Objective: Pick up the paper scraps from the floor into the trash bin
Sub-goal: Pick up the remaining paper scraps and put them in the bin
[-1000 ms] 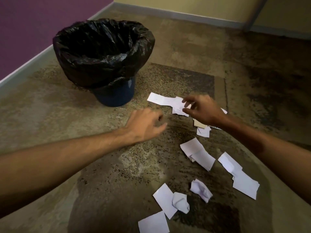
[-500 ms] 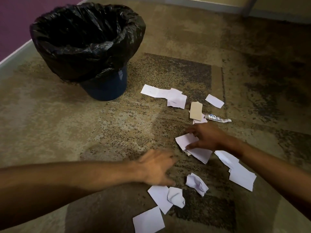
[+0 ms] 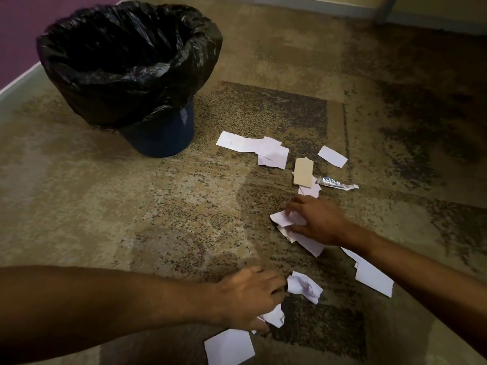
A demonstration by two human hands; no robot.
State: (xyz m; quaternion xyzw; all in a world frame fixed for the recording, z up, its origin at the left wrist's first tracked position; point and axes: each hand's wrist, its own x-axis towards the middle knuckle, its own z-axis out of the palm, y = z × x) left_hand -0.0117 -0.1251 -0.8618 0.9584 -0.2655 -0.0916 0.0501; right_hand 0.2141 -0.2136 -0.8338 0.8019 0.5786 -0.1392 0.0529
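While both arms reach out low over the carpet, each hand is down on the scraps:

Left hand: the left hand reaches in from the lower left, palm down, fingers curled over a crumpled scrap under it; a second crumpled ball lies just beside its fingertips. Whether it truly pinches the scrap cannot be told.

Right hand: the right hand comes in from the right, palm down, fingers and thumb closing on a small pile of white scraps that sticks out from under it.

Trash bin: the trash bin, dark blue with a black bag draped over its rim, stands upright at the upper left, well apart from both hands.

Other paper: an overlapping row of flat slips lies near the bin's foot; a single slip farther right; a tan card beside a silvery wrapper; a flat piece near the left wrist; larger sheets by the right forearm.

Floor: mottled brown carpet.

Writing: faint marks on the slips and wrapper, too small to read.
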